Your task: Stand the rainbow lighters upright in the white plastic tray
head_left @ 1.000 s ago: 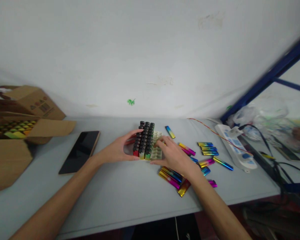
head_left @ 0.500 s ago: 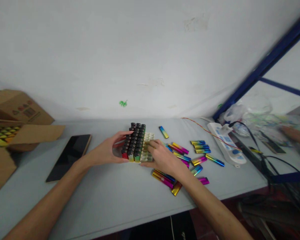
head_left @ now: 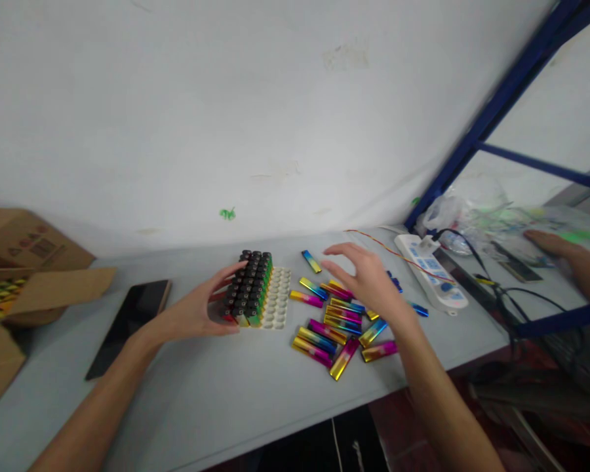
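A white tray (head_left: 276, 307) with round hollows stands mid-table, its right-hand hollows bare. Several black-topped lighters (head_left: 248, 288), with red, whitish and green bodies, stand upright in rows on its left. My left hand (head_left: 206, 303) steadies the lighters from the left, thumb at the near end and fingers at the far side. Over the shiny loose pieces, my right hand (head_left: 366, 275) hovers with thumb and fingers apart and nothing in them. These slim metallic pieces (head_left: 343, 321), in gold, blue and magenta, lie scattered right of the tray. A lone blue-gold piece (head_left: 311, 261) lies farther back.
A dark phone (head_left: 130, 321) lies at the left beside an open cardboard box (head_left: 39, 246). To the right are a white power strip (head_left: 430, 272) with cables and a blue frame (head_left: 452, 160). Beyond the frame, another person's hand (head_left: 545, 242) reaches over plastic bags.
My right hand has left the tray's bare side and moved right over the metallic pieces, opening. My left hand stays at the lighters. The whole view has shifted slightly.
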Demonstrator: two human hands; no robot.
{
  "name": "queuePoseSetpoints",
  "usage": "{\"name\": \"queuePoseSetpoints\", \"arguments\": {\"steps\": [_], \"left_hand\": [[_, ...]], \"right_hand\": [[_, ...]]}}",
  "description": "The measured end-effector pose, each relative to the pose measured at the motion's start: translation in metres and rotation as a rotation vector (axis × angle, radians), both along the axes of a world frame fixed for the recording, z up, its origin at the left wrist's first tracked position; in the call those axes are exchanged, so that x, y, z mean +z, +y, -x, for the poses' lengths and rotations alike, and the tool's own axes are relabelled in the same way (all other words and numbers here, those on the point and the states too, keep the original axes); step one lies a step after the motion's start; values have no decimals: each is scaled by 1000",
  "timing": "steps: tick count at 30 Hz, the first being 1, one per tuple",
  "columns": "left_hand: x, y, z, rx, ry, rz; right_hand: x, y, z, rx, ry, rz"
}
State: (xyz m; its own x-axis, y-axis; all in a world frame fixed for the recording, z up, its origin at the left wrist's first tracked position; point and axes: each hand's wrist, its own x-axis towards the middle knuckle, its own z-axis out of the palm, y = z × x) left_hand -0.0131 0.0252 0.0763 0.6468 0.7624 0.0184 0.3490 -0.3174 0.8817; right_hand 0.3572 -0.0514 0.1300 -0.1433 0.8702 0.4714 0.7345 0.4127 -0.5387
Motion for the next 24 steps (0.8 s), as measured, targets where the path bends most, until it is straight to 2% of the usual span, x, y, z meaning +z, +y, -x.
{"name": "queuePoseSetpoints", "arguments": {"steps": [3, 5, 9, 12, 14, 16, 20, 24], "left_hand": [[2, -2, -2, 3, 31, -103], [3, -3, -5, 21, 39, -197], [2, -4, -12, 48, 23, -356], [-4, -4, -16, 75, 36, -484], [-8, -4, -18, 103, 31, -562], [-11, -5, -20, 135, 15, -616], [-17, -8, -23, 176, -1, -737], [-23, -7, -26, 160, -3, -801]], "right_hand": [[15, -32, -39, -125, -45, -31], [9, -60, -53, -157, -98, -60], [-32, -112, -44, -179, -218, -43], [-67, -134, -20, -146, -379, 86], [-82, -135, -6, -130, -437, 138], [-90, -128, 2, -131, -453, 167], [-93, -100, 2, -169, -470, 192], [-93, -74, -4, -187, -482, 201]]}}
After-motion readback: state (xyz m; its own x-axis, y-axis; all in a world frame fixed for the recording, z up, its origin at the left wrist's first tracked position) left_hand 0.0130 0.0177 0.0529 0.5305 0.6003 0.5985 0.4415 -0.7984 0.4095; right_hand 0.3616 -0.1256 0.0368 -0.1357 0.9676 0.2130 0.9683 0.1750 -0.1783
